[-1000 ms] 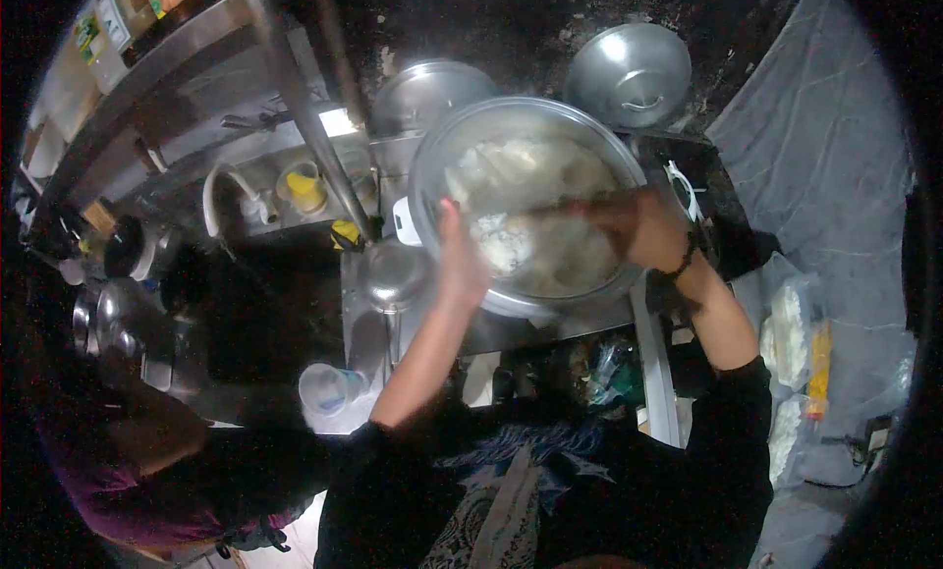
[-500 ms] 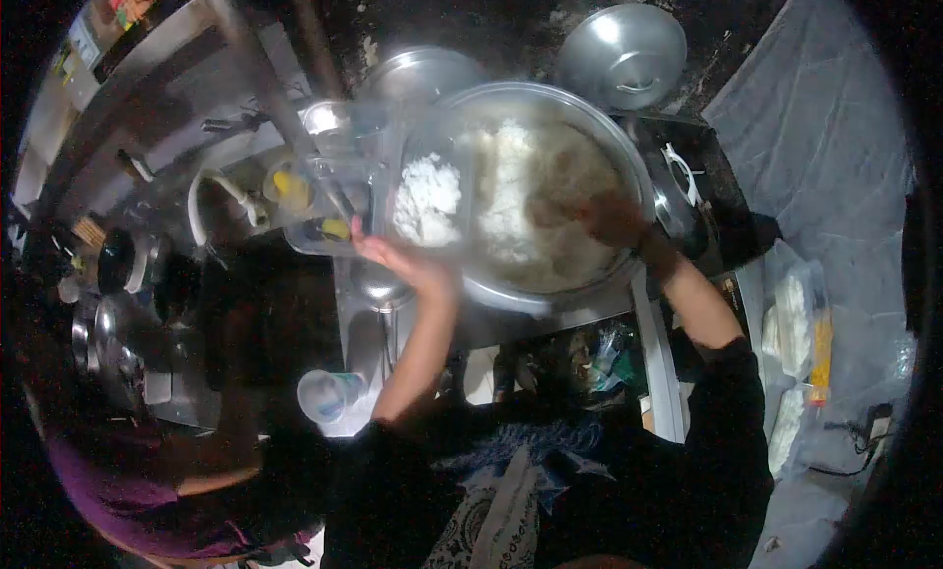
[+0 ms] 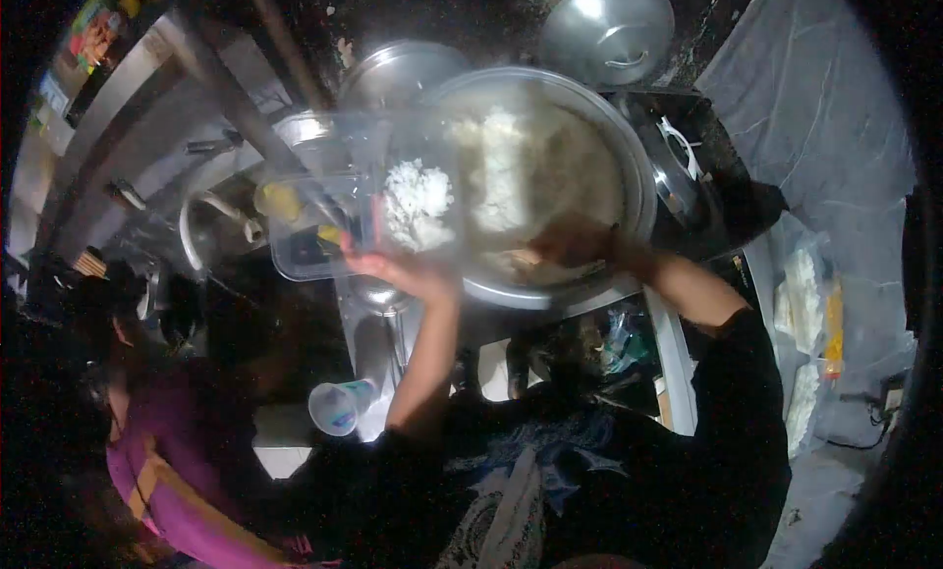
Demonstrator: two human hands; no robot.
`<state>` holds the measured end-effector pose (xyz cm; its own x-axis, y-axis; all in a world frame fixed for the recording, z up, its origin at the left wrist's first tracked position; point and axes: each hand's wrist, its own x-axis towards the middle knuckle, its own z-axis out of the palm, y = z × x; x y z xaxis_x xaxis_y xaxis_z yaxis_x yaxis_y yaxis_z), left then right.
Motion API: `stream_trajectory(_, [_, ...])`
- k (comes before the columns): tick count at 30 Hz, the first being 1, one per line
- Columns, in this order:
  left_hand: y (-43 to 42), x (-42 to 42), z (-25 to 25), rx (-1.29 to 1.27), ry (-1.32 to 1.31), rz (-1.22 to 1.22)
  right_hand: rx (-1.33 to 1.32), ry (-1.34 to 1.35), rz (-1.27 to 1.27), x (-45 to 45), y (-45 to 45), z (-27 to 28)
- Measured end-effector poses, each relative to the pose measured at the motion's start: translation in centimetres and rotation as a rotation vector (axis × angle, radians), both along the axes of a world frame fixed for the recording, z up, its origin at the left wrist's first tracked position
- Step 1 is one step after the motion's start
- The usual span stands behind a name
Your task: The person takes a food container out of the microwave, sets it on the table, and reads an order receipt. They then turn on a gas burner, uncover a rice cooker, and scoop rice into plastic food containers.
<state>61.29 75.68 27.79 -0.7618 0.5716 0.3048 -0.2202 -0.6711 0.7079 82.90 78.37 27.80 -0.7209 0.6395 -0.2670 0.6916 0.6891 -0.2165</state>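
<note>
My left hand (image 3: pixel 403 272) is closed on the lower edge of a clear plastic container (image 3: pixel 408 142), held tilted beside a wide metal basin. White, crumbly food (image 3: pixel 417 206) lies inside it. The basin (image 3: pixel 642 211) has a pale layer inside, with a long white strip (image 3: pixel 501 176) across its middle; what the food is, I cannot make out. Low in the basin, my right hand (image 3: pixel 575 245) is at the near end of that strip. Motion blur smears its fingers, so whether they hold anything is hidden.
Another clear container (image 3: pixel 319 265) with yellow pieces is left of my left hand. A metal lid (image 3: pixel 614 34) lies beyond the basin. A plastic cup (image 3: pixel 334 409) stands near my left forearm. Bagged white food (image 3: pixel 804 304) is at right. A person in purple (image 3: pixel 196 461) is at lower left.
My right hand has moved from the basin's right side down toward its near middle. My left hand still holds the container. The person in purple has come further into view.
</note>
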Motion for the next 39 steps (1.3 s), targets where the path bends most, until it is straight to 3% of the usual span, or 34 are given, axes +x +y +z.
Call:
stream_trajectory(6, [0.0, 0.1, 0.9, -0.194, 0.015, 0.153, -0.191, 0.229, 0.003, 2.8, -0.6, 3.0])
stream_trajectory(8, [-0.2, -0.2, 1.0, -0.307, 0.168, 0.152, -0.469, 0.288, -0.153, 4.4, -0.3, 3.3])
stream_trajectory(10, [-0.3, -0.6, 1.5, -0.246, 0.124, 0.093, -0.441, 0.294, -0.164, 6.5, 0.8, 1.8])
stream_trajectory(12, [-0.4, -1.0, 2.2, -0.213, -0.056, -0.17, -0.415, 0.303, -0.172, 7.9, 1.6, 2.4])
stream_trajectory(14, [-0.3, -1.9, 1.4, -0.269, -0.116, -0.254, -0.918, 0.955, -0.444, 9.0, 1.8, 4.2])
stream_trajectory(15, [-0.5, -2.0, 1.6, -0.277, -0.192, -0.365, -0.914, 0.961, -0.434, 8.9, 1.9, 5.1])
stream_trajectory(16, [-0.6, -1.9, 1.5, -0.284, -0.27, -0.479, -0.371, 0.721, -0.36, 8.8, 2.1, 6.1])
stream_trajectory(18, [-0.5, -2.1, 0.2, -0.352, -0.238, -0.508, 0.164, 0.459, -0.28, 7.5, 1.3, 8.6])
stream_trajectory(20, [-1.0, -1.5, 1.0, -0.399, -0.281, -0.684, 0.573, 0.424, -0.189, 4.3, -0.3, 10.1])
stream_trajectory(21, [-1.1, -1.2, 1.2, -0.427, -0.298, -0.758, 0.578, 0.424, -0.192, 3.2, -0.5, 9.8])
stream_trajectory(23, [-1.4, -1.2, 1.8, -0.481, -0.29, -0.788, 0.782, 0.142, -0.071, 2.1, -0.9, 9.0])
stream_trajectory(33, [-2.0, -2.5, 1.0, -0.5, -0.327, -0.822, 1.07, 0.204, -0.022, 2.1, -2.4, 12.4])
stream_trajectory(36, [-2.5, -3.0, 1.5, -0.491, -0.341, -0.826, 0.873, 0.299, -0.097, 1.8, -3.5, 12.7])
stream_trajectory(38, [-3.0, -2.8, 2.2, -0.49, -0.335, -0.83, 0.615, 0.066, -0.094, 0.4, -4.5, 12.8])
stream_trajectory(39, [-3.2, -2.4, 2.6, -0.491, -0.322, -0.849, 0.611, 0.064, -0.096, 0.2, -4.6, 12.1])
